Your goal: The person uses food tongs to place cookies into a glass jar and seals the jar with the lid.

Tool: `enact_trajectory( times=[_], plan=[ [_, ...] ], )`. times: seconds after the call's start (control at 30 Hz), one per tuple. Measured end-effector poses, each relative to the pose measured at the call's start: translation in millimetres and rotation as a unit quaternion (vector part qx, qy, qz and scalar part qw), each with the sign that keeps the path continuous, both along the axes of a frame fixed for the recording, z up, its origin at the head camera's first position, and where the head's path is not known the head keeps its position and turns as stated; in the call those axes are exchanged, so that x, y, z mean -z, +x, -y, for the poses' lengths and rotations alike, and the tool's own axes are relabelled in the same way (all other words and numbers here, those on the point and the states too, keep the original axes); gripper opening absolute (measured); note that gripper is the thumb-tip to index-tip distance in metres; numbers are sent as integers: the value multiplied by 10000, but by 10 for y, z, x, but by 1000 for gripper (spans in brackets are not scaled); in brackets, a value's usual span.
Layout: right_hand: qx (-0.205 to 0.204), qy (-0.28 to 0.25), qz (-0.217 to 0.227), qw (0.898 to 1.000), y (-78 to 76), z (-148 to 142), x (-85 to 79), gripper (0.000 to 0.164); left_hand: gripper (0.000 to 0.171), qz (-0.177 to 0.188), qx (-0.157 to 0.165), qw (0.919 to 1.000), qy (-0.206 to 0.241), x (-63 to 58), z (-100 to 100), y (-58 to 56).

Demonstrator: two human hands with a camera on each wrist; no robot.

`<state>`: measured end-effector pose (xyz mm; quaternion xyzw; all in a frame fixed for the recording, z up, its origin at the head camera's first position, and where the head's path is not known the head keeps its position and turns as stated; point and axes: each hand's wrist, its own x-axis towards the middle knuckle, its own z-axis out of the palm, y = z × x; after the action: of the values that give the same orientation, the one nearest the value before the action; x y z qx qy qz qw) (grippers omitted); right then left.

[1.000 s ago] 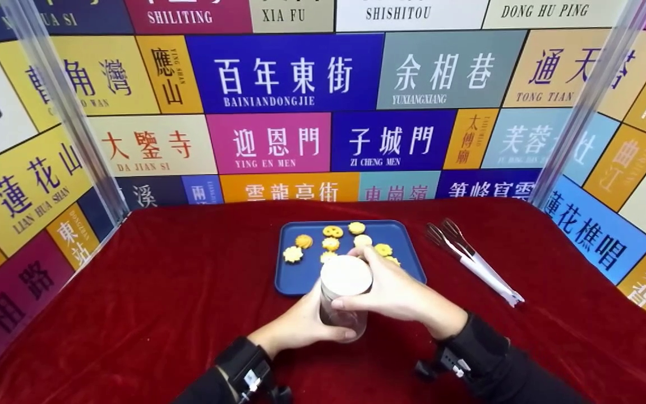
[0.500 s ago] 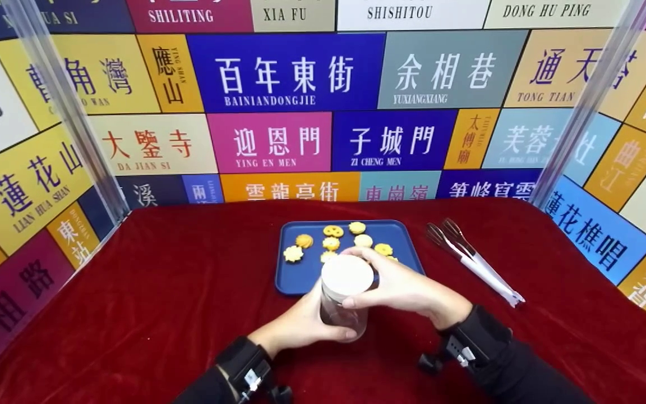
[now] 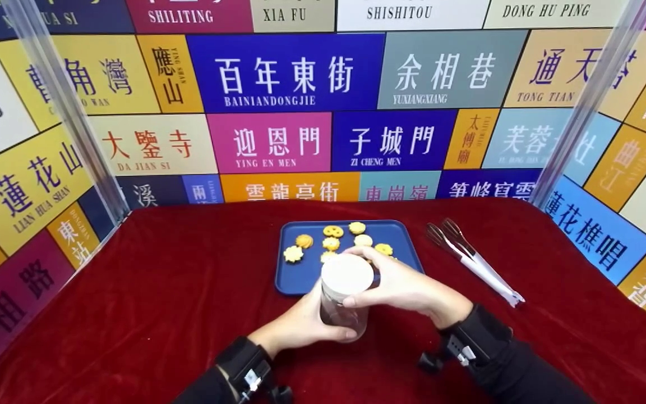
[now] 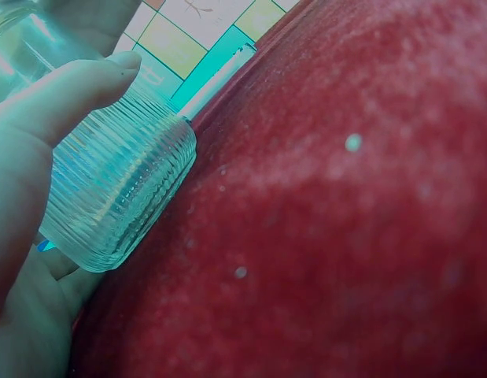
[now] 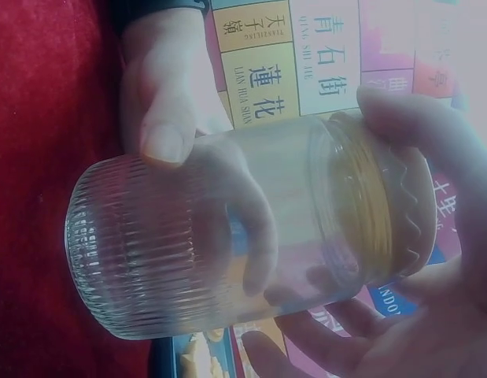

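A clear glass jar (image 3: 341, 317) with a ribbed lower body and a white lid (image 3: 347, 274) is held in front of the tray, tilted. My left hand (image 3: 298, 327) grips the jar's body, with its thumb across the near side. Around the lid, my right hand (image 3: 410, 292) curls its thumb and fingers. In the right wrist view, the lid (image 5: 416, 209) sits on the jar's mouth, and left-hand fingers show through the glass. The ribbed base (image 4: 133, 189) is close to the red cloth in the left wrist view; whether it touches cannot be told.
Behind the jar lies a blue tray (image 3: 295, 283) with several cookies (image 3: 294, 255), partly hidden by my right hand. Tongs with white handles (image 3: 483, 268) lie to its right. Red cloth (image 3: 188, 292) covers the table, with sign-printed walls (image 3: 278, 73) around it.
Early in this second, my right hand shifted slightly to the right and its thumb slid along the lid's edge. The left hand has stayed on the jar, with almost no movement since.
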<state>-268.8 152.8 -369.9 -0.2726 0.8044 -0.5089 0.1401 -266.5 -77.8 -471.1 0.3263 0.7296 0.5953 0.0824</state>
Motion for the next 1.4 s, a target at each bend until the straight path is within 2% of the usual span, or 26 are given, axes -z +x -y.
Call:
enact_trajectory(
  times=[0.37, 0.67, 0.8, 0.93, 1.07, 1.2, 1.4],
  plan=[
    [54, -681, -347, 9971, -8, -76, -122, 81, 108, -9, 82, 10000, 1, -12, -6, -5],
    [591, -1543, -364, 9856, -129, -237, -211, 88, 108, -93, -71, 9996, -253, -23, 2, -2],
    [729, -1629, -350, 9833, -172, -292, -229, 92, 107, -58, -35, 9998, -204, -18, -4, -6],
    [838, -1318, -375, 9870, -210, -351, -229, 89, 105, -31, -29, 9999, -161, -12, -7, -7],
    [1100, -783, -671, 9886, -241, -399, -224, 86, 104, -65, -103, 9997, -229, -15, -5, -5],
    [1338, -342, -1157, 9836, -255, -424, -219, 85, 102, -68, -156, 9995, -282, -21, -5, 0],
    [1414, 416, -1845, 9717, -265, -434, -207, 93, 100, -18, -174, 9996, -236, -21, -10, 10]
  ],
)
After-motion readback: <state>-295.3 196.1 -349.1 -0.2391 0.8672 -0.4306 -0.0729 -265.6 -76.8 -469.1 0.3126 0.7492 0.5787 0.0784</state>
